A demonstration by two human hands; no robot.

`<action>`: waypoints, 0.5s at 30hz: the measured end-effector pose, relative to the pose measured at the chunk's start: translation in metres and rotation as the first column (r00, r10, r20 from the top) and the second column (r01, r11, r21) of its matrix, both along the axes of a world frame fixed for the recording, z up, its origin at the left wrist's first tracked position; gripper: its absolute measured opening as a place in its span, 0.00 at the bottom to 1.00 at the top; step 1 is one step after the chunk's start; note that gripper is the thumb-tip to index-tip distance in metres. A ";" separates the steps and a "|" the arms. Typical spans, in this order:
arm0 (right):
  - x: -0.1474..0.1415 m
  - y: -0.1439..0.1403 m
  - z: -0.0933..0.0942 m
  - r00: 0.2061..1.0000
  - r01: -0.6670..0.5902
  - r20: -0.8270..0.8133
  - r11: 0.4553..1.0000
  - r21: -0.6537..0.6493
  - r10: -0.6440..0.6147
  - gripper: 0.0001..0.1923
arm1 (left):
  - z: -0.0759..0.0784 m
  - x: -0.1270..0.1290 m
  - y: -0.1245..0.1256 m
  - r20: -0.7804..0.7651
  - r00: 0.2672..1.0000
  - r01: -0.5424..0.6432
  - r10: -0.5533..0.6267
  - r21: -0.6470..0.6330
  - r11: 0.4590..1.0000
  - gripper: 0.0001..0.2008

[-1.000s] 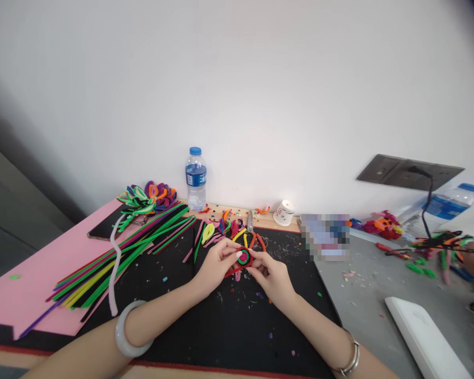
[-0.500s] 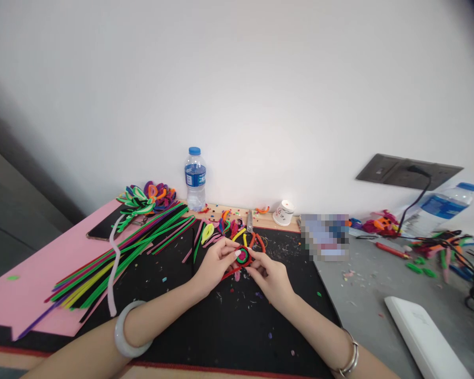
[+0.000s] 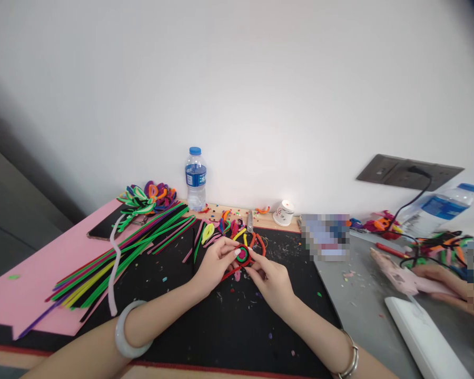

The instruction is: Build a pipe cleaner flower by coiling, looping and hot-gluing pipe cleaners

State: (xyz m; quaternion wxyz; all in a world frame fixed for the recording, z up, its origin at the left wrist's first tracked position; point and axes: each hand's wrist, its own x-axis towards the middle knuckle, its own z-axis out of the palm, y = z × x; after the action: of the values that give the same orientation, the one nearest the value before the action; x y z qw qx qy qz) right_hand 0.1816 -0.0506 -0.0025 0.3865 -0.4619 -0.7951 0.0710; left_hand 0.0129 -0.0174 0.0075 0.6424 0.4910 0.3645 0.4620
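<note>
A small pipe-cleaner coil [image 3: 242, 255], pink at its centre with green and dark red rings around it, is held up over the black mat [image 3: 237, 326]. My left hand [image 3: 217, 263] pinches its left side, the thumb resting on the front. From the other side, my right hand [image 3: 272, 278] grips the right edge between thumb and fingertips. A red pipe-cleaner end [image 3: 229, 273] runs down and left from the coil, under the left fingers. Just behind the hands lie bent orange pipe cleaners [image 3: 259, 243] and a yellow folded one [image 3: 207, 232].
Long pipe cleaners [image 3: 130, 258] lie across pink paper [image 3: 35, 284] at left, beside a phone [image 3: 105, 225]. A water bottle [image 3: 196, 181], scissors [image 3: 250, 221] and paper cup [image 3: 284, 213] stand or lie at the back. Right, another person's hand [image 3: 444, 281] holds a pink glue gun [image 3: 398, 276].
At the right, another person's hand has come in with the pink glue gun, and the black cord there has shifted. My hands stay nearly still, pinching the coil.
</note>
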 end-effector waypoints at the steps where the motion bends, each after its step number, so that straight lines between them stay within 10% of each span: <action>1: 0.000 0.000 0.000 1.000 -0.002 0.000 1.000 0.009 0.002 0.17 | 0.000 0.000 0.000 0.000 1.000 0.004 -0.004 0.005 1.000 0.10; 15: 0.002 0.001 0.000 0.998 0.002 -0.065 0.998 -0.065 -0.006 0.15 | 0.003 0.000 0.000 -0.012 0.999 -0.053 0.053 0.006 0.999 0.10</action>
State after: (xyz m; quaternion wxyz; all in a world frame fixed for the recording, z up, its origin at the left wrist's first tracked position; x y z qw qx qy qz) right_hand 0.1837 -0.0492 -0.0028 0.3971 -0.4734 -0.7784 0.1108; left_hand 0.0131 -0.0170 0.0104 0.6263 0.4860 0.3799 0.4767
